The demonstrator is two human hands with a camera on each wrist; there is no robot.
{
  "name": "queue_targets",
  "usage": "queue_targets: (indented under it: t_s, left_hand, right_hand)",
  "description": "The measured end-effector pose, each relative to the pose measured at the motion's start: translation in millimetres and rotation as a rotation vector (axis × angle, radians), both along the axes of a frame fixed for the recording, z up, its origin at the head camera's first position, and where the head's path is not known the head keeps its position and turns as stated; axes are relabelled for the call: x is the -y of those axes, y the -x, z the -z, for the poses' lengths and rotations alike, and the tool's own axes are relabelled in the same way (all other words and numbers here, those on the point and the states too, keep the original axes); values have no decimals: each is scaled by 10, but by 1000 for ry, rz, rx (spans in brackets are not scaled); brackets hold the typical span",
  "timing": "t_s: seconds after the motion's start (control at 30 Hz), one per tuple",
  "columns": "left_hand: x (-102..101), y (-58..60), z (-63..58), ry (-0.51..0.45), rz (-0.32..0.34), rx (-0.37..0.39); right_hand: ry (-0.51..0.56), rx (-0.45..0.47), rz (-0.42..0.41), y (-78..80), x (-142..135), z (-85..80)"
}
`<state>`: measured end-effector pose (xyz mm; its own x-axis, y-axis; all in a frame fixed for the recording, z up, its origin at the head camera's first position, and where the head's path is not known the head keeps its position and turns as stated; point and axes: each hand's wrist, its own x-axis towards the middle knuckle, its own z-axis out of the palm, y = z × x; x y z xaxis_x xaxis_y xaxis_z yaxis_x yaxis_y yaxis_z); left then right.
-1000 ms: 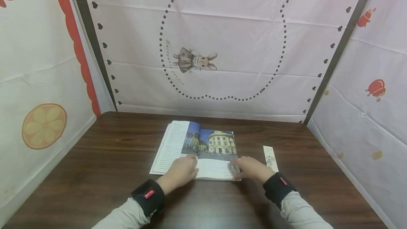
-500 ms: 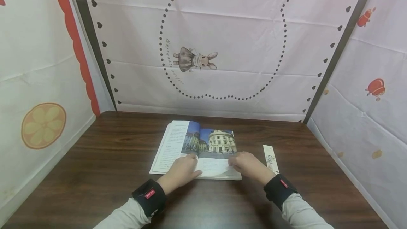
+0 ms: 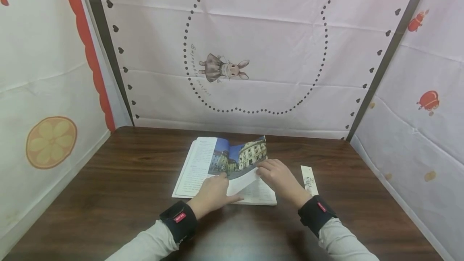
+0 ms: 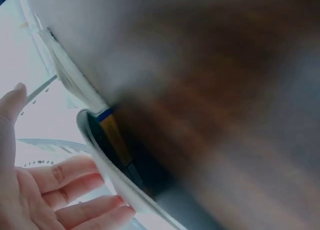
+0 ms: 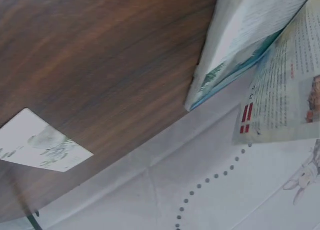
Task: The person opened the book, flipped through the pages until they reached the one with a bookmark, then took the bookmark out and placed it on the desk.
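An open book (image 3: pixel 192 168) lies on the table, text on its left side and a building photo across the fold. My left hand (image 3: pixel 212 192) rests at the lower middle of the book, thumb stretched to the right; in the left wrist view its extended fingers (image 4: pixel 75 190) lie against the book (image 4: pixel 75 79). My right hand (image 3: pixel 278 176) pinches the right-hand page (image 3: pixel 250 154) near its outer edge. That page is lifted and tilts upward, baring printed text beneath. The right wrist view shows the raised page's underside (image 5: pixel 275 99) with print; no hand appears there.
A pale bookmark (image 3: pixel 309 178) with a drawing lies right of the book, partly behind my right wrist. The dark wooden table (image 3: pixel 127 180) meets printed white cloth walls (image 3: pixel 272 51) at the back and sides.
My right hand was at the page's lower right edge; it has moved up and left, raising the page from lying flat. My left hand has shifted slightly right, its thumb now spread out.
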<state>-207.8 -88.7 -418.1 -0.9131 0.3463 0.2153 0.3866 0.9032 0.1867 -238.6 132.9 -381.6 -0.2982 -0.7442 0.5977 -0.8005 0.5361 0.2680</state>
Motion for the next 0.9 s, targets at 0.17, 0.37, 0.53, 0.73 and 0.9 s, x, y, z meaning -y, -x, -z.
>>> queue_targets:
  t_s: [0.17, 0.37, 0.53, 0.73, 0.9]
  left_hand:
    - [-69, 6, -46, 16, -14, -34]
    - [-48, -11, -104, -84, -51, 13]
    - [46, -18, -194, -287, -131, 119]
    - [126, -41, -205, -436, -156, 161]
    - [177, -69, -211, -477, -193, 85]
  right_hand:
    - [44, -48, -23, -6, 65, -31]
    - [138, 72, 96, -46, 26, -21]
    - [95, 358, 254, -66, -11, 42]
    - [-119, 621, 361, -83, -19, 161]
    - [-189, 735, 350, -99, -17, 199]
